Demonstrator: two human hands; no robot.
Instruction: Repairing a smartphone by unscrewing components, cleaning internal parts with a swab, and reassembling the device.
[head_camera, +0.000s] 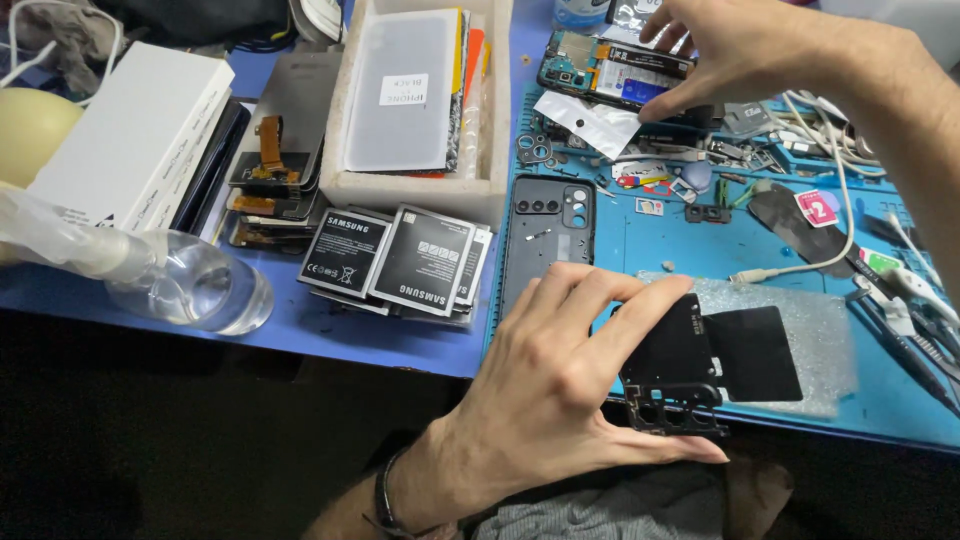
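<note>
Two hands | left hand (545, 385) grip pinches black inner frame (685, 365) | right hand (740, 50) fingertips closed on opened phone (615, 75)

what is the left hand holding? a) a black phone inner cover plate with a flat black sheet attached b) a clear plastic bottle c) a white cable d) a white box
a: the left hand pinches a black inner cover plate with a flat black sheet on its side, above the blue mat; the clear bottle, white box and white cable lie untouched.
</note>
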